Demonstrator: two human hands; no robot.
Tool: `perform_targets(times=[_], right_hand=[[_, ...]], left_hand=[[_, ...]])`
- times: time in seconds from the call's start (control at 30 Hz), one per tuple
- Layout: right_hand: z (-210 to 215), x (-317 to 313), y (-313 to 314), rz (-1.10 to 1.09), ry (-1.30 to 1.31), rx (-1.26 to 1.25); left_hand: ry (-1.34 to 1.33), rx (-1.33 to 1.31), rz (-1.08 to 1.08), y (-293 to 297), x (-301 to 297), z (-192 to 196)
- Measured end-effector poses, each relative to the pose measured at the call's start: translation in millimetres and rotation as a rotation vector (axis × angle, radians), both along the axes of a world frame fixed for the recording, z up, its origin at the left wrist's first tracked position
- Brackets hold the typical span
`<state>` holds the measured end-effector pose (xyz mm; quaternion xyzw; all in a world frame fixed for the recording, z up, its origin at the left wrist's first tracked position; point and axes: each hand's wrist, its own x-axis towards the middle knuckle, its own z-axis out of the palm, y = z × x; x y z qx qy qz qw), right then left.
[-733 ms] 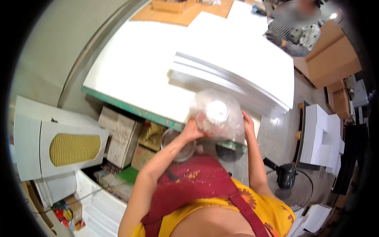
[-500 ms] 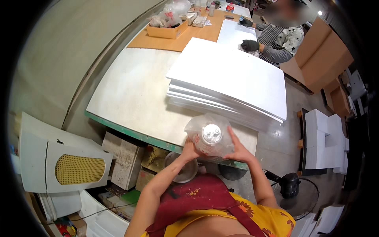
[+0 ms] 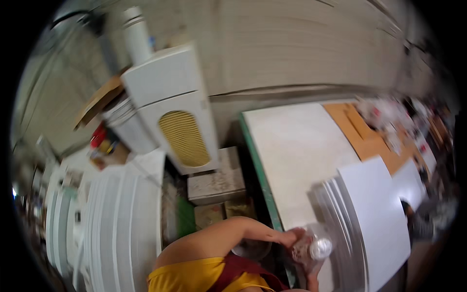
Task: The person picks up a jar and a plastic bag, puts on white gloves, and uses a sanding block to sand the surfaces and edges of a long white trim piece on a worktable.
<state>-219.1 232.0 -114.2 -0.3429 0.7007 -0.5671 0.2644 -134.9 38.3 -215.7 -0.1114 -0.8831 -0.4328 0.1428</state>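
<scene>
Both my hands hold a clear crinkled plastic container (image 3: 307,249) with a round white cap, at the near edge of the pale table (image 3: 296,151). My left hand (image 3: 291,238) grips its left side, with the bare forearm coming in from the lower left. Only a small part of my right hand (image 3: 312,282) shows under the container at the bottom edge. Just to the right of the container lies a fanned stack of large white sheets (image 3: 374,219). The picture is blurred by motion.
A white cooler unit (image 3: 180,112) with a yellow grille stands left of the table, with cardboard boxes (image 3: 216,182) below it. More white boards (image 3: 121,219) are stacked at the left. Brown cardboard (image 3: 365,138) covers the far table end. A blurred person (image 3: 423,221) is at the right.
The view has swung sharply to the left, so the table now lies at the right. Both hands have stayed on the container, which is now low in the picture.
</scene>
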Motion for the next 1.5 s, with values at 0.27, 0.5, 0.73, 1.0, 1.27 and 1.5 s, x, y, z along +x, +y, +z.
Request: perform_targets(times=[0.27, 0.5, 0.73, 1.0, 1.27, 1.5], right_hand=[[2.2, 16.0, -13.7, 0.093, -0.131, -0.116], [27.1, 31.7, -32.3, 0.291, -0.076, -0.089], [35.0, 65.4, -82.6, 0.479, -0.123, -0.039], [112.5, 76.6, -184.4, 0.726, -0.01, -0.06], [249.9, 107.6, -328.1, 0.942, 0.156, -0.18], [396.7, 165.4, -472.1, 1.01, -0.074, -0.232]], left_hand=[[0.059, 0.118, 0.181, 0.6, 14.6, 0.4], [0.057, 0.211, 0.262, -7.2, 82.3, 69.3], [-0.084, 0.456, 0.316, -36.7, 171.0, 151.4], [0.169, -0.025, 0.619, -108.7, 240.2, 263.0], [0.253, -0.087, 0.896, -200.5, 311.4, 386.5], [0.327, 0.301, 0.848, -278.9, 365.1, 521.6]])
